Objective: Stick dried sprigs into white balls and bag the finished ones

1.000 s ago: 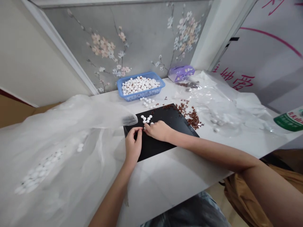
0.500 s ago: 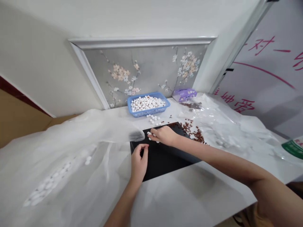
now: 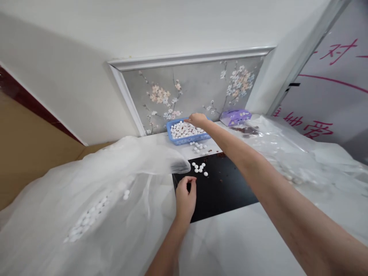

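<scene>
Head view: left hand [image 3: 185, 199], grip hidden; right hand [image 3: 197, 120] over basket [image 3: 179, 141].

Bare left hand [image 3: 185, 201], bare right hand [image 3: 197, 120], long slim forearms [image 3: 253, 168], slender fingers [image 3: 190, 181]

The blue moulded plastic basket [image 3: 188, 138] looks smooth, the flat black board [image 3: 224, 191] matt, the clear crinkled plastic sheeting [image 3: 287, 153] glossy, and the round white pellets [image 3: 199, 165] smooth and dull.
</scene>
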Tool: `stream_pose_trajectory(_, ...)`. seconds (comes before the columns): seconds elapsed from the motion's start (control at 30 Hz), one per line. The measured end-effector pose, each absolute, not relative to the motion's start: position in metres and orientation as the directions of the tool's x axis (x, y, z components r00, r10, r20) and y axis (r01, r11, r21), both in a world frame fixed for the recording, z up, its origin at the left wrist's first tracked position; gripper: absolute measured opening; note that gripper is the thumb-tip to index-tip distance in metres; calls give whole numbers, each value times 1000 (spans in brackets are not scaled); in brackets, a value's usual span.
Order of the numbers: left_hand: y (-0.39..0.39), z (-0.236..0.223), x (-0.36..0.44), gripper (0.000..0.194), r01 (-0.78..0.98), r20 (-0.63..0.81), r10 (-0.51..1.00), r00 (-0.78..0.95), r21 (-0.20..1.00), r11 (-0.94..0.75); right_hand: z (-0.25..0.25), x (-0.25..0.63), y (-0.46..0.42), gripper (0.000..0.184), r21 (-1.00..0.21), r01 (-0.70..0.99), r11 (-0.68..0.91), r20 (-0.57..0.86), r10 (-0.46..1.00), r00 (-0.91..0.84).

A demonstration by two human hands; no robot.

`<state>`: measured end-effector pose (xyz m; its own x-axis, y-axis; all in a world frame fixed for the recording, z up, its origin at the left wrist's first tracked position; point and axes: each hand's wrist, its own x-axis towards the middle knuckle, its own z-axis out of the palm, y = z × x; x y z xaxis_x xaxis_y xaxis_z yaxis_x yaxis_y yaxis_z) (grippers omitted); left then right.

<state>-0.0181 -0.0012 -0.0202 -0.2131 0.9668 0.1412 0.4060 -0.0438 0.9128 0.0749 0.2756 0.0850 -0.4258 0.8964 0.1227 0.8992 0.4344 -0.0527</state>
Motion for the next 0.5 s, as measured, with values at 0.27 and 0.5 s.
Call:
stream_pose_trajectory(0.27,3,-22,-19,17,398,139,969,-204,916,-48,63,107,284,33,-187,855,483,142,875,-463)
stream_pose_trajectory(0.5,2,-19,-23,20,417,161,970,-183,906,-72,68,125,248,19,-300,794,528,270,846,-460)
